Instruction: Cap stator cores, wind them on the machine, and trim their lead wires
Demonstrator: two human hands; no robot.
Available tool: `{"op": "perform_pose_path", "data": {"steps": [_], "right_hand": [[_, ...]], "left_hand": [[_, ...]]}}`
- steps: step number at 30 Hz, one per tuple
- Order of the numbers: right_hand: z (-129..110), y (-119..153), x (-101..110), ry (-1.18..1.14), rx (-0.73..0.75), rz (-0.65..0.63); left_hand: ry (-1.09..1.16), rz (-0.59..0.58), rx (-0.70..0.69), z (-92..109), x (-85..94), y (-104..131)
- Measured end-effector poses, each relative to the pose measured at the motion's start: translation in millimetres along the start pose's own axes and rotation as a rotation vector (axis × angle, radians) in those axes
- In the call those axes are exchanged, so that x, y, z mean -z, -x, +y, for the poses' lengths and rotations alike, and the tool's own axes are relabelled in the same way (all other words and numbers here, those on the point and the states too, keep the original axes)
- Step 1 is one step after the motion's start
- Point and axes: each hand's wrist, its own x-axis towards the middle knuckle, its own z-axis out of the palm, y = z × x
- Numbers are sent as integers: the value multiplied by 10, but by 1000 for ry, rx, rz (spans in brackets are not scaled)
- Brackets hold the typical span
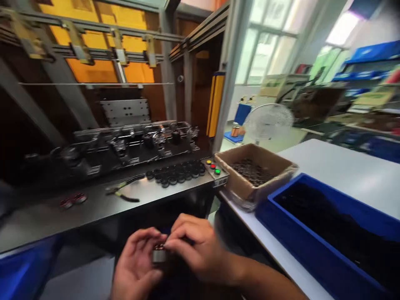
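Observation:
Low in the middle of the head view, my left hand is curled round a small metal part with a grey side and a copper-coloured top. My right hand reaches in from the right, its thumb and fingers pinched together at the top edge of that part. Whether those fingertips grip something small of their own is hidden. Both hands are in front of the metal bench, below its front edge.
On the bench lie pliers, red-and-black parts and several black round parts beside a button box. Behind stands a fixture. Rightward are a cardboard box, a blue bin and a fan.

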Motion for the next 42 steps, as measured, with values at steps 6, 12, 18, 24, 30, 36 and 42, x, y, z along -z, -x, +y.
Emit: {"op": "perform_pose_path", "data": {"steps": [6,12,18,24,30,36,42], "right_hand": [[-67,-78,19,-123,6,-103],[-191,52,-139,-120,-231,38],[-154,291,-396,-698,-797,-94],[-27,354,-481,-1049,-911,-125],[1,319,-525,-1276,-842,-206],[166,407,-482,-522,-312,3],[220,448,-384,-58,54,30]], "left_hand": [[73,-191,82,117,11,91],[48,-131,-121,98,87,94],[105,-155,-101,71,196,55],[118,-155,-52,132,206,42],[-67,-192,-114,252,212,40],[-374,37,-154,313,250,165],[-433,-52,-47,377,113,215]]}}
